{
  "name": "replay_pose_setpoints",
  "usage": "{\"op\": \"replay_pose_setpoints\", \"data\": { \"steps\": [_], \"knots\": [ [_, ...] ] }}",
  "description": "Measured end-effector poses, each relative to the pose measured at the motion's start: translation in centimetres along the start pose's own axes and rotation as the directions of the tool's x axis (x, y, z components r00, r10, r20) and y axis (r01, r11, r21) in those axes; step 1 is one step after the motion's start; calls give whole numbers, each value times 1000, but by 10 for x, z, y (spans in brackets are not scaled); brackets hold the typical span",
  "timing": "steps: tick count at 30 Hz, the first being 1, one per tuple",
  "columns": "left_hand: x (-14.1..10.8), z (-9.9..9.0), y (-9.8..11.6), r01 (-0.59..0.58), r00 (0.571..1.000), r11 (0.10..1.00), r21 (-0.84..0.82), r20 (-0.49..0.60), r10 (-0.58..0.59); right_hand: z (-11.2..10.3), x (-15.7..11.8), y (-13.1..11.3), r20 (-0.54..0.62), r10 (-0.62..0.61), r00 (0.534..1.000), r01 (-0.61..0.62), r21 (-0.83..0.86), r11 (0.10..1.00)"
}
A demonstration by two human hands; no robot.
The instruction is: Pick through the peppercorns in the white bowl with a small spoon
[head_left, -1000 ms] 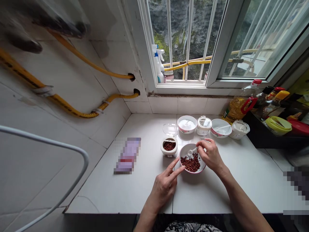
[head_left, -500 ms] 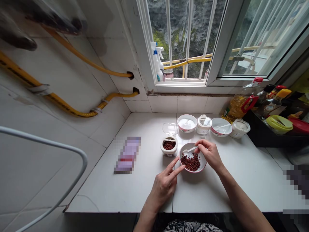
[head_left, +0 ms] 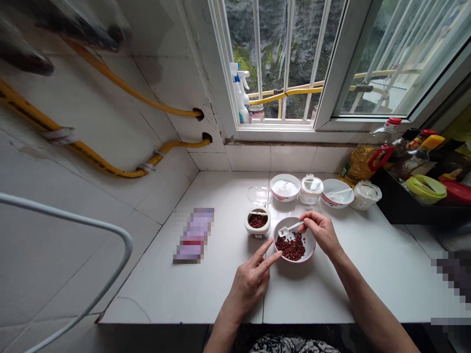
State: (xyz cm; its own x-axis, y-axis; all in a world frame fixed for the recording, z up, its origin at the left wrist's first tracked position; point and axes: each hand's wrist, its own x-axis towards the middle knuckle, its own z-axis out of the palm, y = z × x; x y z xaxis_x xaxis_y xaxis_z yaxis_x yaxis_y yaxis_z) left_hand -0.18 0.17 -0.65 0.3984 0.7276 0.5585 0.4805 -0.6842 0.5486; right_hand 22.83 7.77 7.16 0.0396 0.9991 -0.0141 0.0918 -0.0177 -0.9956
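Observation:
A white bowl with a pink rim (head_left: 311, 249) holds dark red peppercorn-like grains (head_left: 292, 248). My right hand (head_left: 321, 232) pinches the handle of a small white spoon (head_left: 284, 231), whose scoop is over the bowl's left part. At the bowl's left edge, two extended fingers of my left hand (head_left: 253, 279) touch the rim; its other fingers are curled. Just left of the bowl stands a white jar (head_left: 257, 234) with more of the same grains and its clear lid (head_left: 259, 195) raised.
Behind are a bowl of white powder (head_left: 285, 188), a lidded jar (head_left: 311, 189), a bowl with a spoon (head_left: 337, 193) and another jar (head_left: 367, 195). An oil bottle (head_left: 362, 159) stands at the right back. A blurred purple packet (head_left: 195, 234) lies left.
My right hand and the spoon have shifted very slightly to the right and up. My left hand has stayed at the bowl's rim.

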Motion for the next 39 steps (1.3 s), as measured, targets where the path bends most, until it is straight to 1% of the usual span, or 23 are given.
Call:
{"op": "replay_pose_setpoints", "data": {
  "steps": [5, 11, 14, 16, 17, 18, 19, 20, 22, 23, 24, 26, 28, 30, 31, 33, 35, 37, 39],
  "knots": [
    [1, 0, 1, -8, 1000, 1000, 7, -7, 8, 1, -1, 1, -6, 1, 1000, -1, 4, 1000],
    [2, 0, 1, -8, 1000, 1000, 8, 4, 8, 5, 0, -1, 23, -27, 999, 25, 68, 997],
    [3, -1, 1, -12, 1000, 1000, 2, -3, 12, 15, -2, -4, 25, -114, 993, 113, 61, 992],
    [3, -1, 2, -14, 1000, 1000, 2, -7, 14, 23, -4, -5, 19, -225, 974, 225, 0, 974],
    [4, -1, 2, -15, 1000, 1000, 3, -6, 15, 28, -5, -4, 19, -300, 954, 301, -57, 952],
    [4, -1, 3, -16, 1000, 1000, 4, -3, 16, 32, -5, -4, 32, -388, 921, 388, -131, 912],
    [4, -1, 3, -15, 1000, 1000, 5, 0, 15, 36, -6, -3, 62, -478, 876, 479, -214, 851],
    [4, -1, 3, -12, 1000, 1000, 5, 3, 12, 39, -7, -2, 110, -559, 822, 564, -295, 771],
    [3, -1, 3, -1, 1000, 1000, 5, 4, 1, 42, -8, -2, 217, -666, 713, 686, -410, 601],
    [3, -1, 3, -2, 1000, 1000, 7, 3, 2, 41, -8, -3, 248, -696, 674, 718, -439, 539],
    [2, -1, 3, -2, 1000, 1000, 11, 5, 2, 40, -8, -4, 254, -718, 648, 735, -457, 502],
    [2, -1, 2, -11, 1000, 1000, 14, 8, 11, 33, -8, -7, 204, -751, 628, 733, -477, 484],
    [1, -1, 1, -11, 1000, 1000, 12, 6, 11, 22, -6, -10, 118, -761, 638, 699, -504, 508],
    [1, 0, 0, -9, 1000, 1000, 9, -2, 9, 10, -4, -9, 59, -725, 687, 628, -551, 550],
    [1, 0, 0, -10, 1000, 1000, 9, -5, 10, 5, -3, -7, 55, -704, 708, 597, -579, 555],
    [1, 0, 0, -12, 1000, 1000, 10, -8, 13, -3, -1, 0, 88, -662, 744, 549, -645, 532],
    [1, 1, 0, -13, 1000, 1000, 8, -9, 13, -6, 1, 8, 139, -619, 773, 522, -694, 496],
    [1, 0, 1, -11, 1000, 1000, 9, -9, 11, -3, 0, 14, 181, -575, 798, 510, -712, 483],
    [1, 0, 2, -4, 1000, 1000, 9, -8, 4, 3, -1, 17, 206, -534, 820, 505, -701, 503]
  ]
}}
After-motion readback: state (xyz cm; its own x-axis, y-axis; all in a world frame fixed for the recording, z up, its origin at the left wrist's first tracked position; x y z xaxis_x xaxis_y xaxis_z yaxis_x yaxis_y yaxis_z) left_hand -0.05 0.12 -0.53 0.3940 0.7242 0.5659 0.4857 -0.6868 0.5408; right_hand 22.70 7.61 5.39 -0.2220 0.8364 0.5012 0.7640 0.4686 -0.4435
